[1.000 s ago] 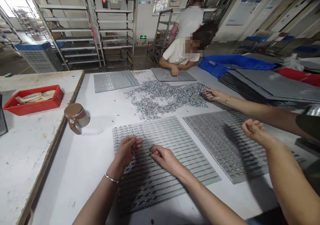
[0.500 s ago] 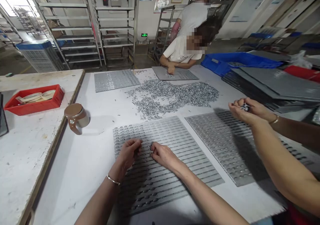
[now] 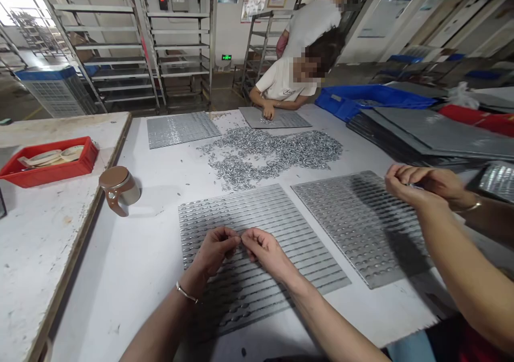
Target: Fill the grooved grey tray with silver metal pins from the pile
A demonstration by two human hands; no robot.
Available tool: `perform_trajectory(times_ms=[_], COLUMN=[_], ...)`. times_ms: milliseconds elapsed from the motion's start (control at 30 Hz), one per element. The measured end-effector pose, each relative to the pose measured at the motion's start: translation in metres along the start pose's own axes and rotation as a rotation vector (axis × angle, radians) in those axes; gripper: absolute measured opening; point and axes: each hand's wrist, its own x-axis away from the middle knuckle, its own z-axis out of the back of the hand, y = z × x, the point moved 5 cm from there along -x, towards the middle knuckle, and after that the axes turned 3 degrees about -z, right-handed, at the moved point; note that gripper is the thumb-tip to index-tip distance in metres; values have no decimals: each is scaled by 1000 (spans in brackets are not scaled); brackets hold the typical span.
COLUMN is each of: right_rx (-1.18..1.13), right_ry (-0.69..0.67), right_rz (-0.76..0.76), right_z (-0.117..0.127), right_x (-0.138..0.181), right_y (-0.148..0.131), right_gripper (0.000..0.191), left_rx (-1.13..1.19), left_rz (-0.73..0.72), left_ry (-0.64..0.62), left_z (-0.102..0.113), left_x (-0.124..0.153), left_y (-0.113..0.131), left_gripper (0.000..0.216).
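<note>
My left hand (image 3: 219, 248) and my right hand (image 3: 265, 248) meet over a grey ridged tray (image 3: 309, 255), fingertips pinched and touching each other. Whatever sits between the fingers is too small or hidden to make out. Small shiny oval metal pieces (image 3: 236, 314) lie in rows along the left part and near edge of this tray. Beyond it spreads a loose pile of the same silver pieces (image 3: 317, 148). A bracelet circles my left wrist.
A brown-lidded mug (image 3: 120, 185) stands at left, near a red bin (image 3: 80, 164). At right, a co-worker's cupped hands (image 3: 429, 188) hover beside a second filled tray (image 3: 341, 217). Stacked trays (image 3: 433, 132) and a blue bin (image 3: 373, 95) lie behind. Another person (image 3: 285, 81) works across the table.
My hands have come together, the left moving right until the fingertips meet. The co-worker's hands at right have shifted further right. The view has turned slightly.
</note>
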Motion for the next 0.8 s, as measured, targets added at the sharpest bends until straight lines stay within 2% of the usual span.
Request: perform_trajectory(times_ms=[100,233,400,567,667,733,800], right_rx=[238,619,795,824,681,563,530], right_ry=[73,-2,1,42,144,225,238], right_rz=[53,111,95,60,69,153,306], right_z=[6,0,-6,-6,1,5,5], right_x=[-2,-3,-4,-6,-2,4,11], right_y=[13,24,27,33,24,7,-14], right_gripper=[31,24,21,14,4,11,19], left_rx=[5,84,134,243,376,447,483], left_rz=[-31,-54,4,13,50,73,91], left_ry=[84,212,244,166,97,52,3], left_z=[7,22,27,20,12,6,0], left_x=[-2,-5,-7,-8,-6,-4,0], left_y=[7,16,8,3,6,8,11], left_gripper=[37,39,41,41,46,50,53])
